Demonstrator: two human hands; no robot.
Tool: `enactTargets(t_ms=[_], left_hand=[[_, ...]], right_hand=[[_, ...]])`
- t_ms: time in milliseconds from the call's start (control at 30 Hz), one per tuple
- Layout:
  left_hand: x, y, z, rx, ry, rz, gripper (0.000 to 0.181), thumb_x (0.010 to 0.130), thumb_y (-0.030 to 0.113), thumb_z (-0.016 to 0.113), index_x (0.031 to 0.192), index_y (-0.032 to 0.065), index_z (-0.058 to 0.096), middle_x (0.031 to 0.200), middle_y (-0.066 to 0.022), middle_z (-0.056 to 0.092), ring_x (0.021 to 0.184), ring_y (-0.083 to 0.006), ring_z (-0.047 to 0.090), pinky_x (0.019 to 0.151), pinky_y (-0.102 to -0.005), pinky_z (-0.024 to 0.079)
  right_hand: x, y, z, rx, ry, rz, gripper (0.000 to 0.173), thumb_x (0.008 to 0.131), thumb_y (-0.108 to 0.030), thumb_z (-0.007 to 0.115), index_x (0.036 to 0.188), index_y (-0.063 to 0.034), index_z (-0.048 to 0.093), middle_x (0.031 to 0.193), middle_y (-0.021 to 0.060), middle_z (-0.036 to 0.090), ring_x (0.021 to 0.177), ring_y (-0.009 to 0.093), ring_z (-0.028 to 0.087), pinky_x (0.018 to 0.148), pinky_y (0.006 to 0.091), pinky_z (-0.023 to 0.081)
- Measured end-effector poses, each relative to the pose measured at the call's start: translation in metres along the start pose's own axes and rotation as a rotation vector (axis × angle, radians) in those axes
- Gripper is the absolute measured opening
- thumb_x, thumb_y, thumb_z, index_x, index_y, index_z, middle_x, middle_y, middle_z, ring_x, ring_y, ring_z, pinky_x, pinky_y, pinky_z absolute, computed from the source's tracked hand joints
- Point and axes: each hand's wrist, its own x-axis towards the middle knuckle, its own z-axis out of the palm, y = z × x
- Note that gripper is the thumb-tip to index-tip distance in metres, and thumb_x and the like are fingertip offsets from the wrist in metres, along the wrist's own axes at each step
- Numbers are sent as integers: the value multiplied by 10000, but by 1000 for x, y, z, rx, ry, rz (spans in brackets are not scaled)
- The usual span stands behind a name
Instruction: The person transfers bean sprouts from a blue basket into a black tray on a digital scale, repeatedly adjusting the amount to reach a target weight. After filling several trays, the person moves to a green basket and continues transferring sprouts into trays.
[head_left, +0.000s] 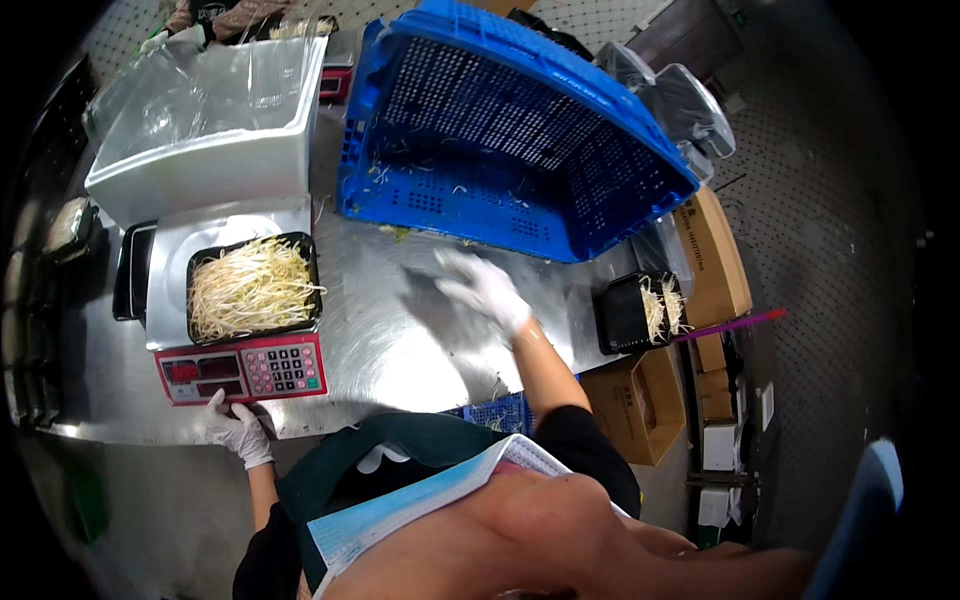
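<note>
A black plastic tray heaped with bean sprouts (253, 289) rests on the metal platform (166, 300) of a red digital scale (240, 369). My left hand (238, 429), in a white glove, is at the scale's front edge beside its display, fingertips against or close to the edge. My right hand (480, 289), also gloved, hovers over the steel table (375, 330) between the scale and several stacked black trays (626, 311), its fingers spread and nothing in it. Some sprouts cling to the stacked trays' right side.
A large blue perforated crate (480, 225) with stray sprouts lies tipped behind my right hand. Behind the scale stands a white foam box (202, 180) with clear plastic film. Filled trays (71, 229) are at the far left, cardboard boxes (637, 409) at right. Across the table is another person (232, 19).
</note>
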Motion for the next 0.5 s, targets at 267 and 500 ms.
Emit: enactTargets(t_ms=[267,500], left_hand=[[9,-6,21,57,275,25,651,772,44,546,1384,-30,336,1340,-234,445,1140,-362,465,1022,-412,332],[9,-7,6,267,45,-75,838,740,59,517,1480,-3,129,1497,-240,247,1335,-397,315,1108,-436,235]], right_hand=[[241,-87,22,373,735,-14,1095,639,-304,775,1462,7,122,1386,309,359,1261,421,401,1059,401,337],[301,-77,64,701,821,-70,946,646,-165,680,1438,19,197,1302,308,446,1190,432,456,1035,405,357]])
